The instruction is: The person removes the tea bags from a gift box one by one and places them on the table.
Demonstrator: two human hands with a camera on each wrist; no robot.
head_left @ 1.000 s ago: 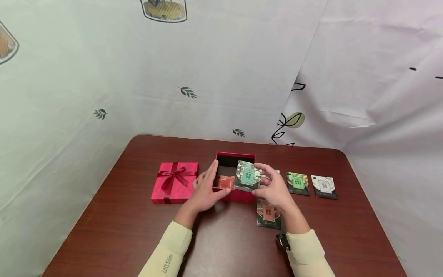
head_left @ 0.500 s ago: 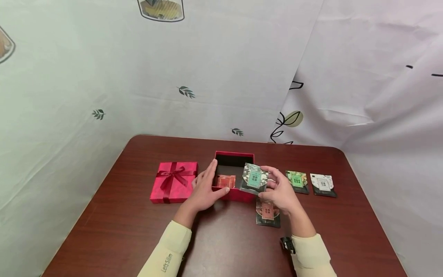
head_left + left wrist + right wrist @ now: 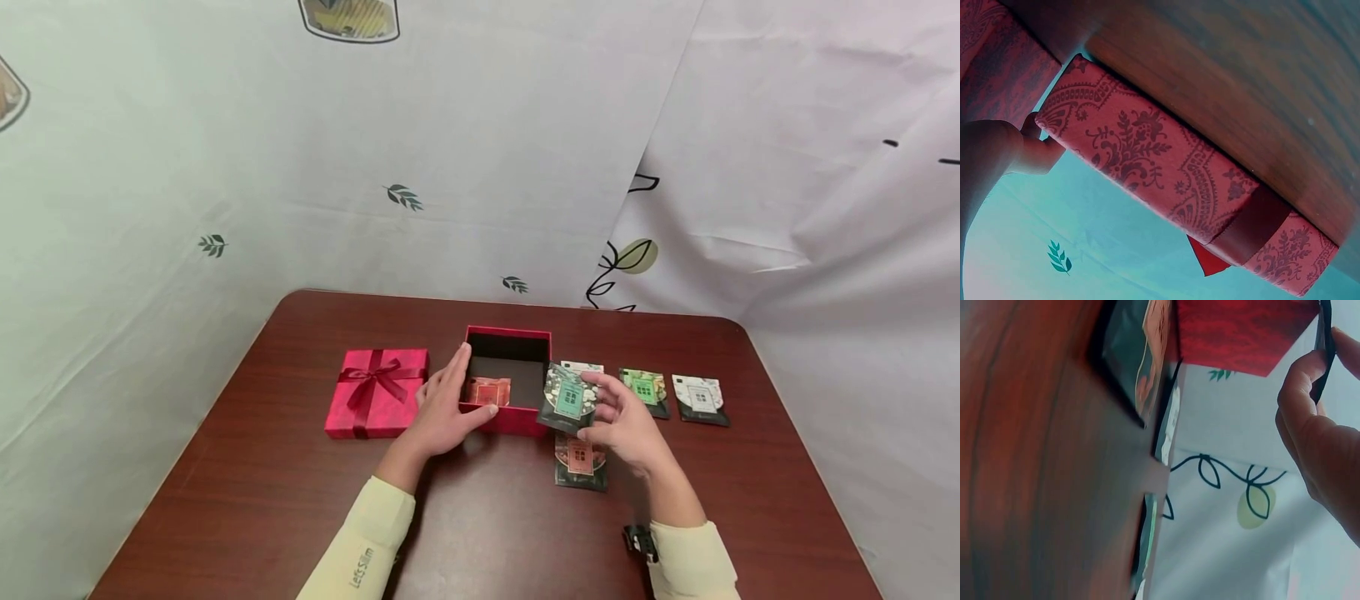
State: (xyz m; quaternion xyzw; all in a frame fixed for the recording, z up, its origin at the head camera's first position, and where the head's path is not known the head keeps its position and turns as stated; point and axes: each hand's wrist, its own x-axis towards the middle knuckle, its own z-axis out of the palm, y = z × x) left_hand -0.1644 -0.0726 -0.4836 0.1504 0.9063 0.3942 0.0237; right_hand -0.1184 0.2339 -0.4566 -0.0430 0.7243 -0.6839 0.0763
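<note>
In the head view my right hand (image 3: 630,427) pinches a dark tea sachet with a teal label (image 3: 568,398) by its right edge. The sachet is held in the air just off the right front corner of the open red box (image 3: 513,422). My left hand (image 3: 446,408) rests against the box's left side, its fingers straight and the thumb at the front rim. Inside the box lies a sachet with a red label (image 3: 490,392). The right wrist view catches the held sachet (image 3: 1324,356) edge-on between thumb and fingers.
Left of the box sits the red lid with a ribbon bow (image 3: 378,393). A red-label sachet (image 3: 581,463) lies in front. Rightward lie a partly covered white sachet (image 3: 583,367), a green-label sachet (image 3: 645,392) and another white sachet (image 3: 701,400) on the brown table (image 3: 487,533).
My right hand has carried the teal-label sachet to the right, from over the box to beyond its right side. The left hand stays against the box.
</note>
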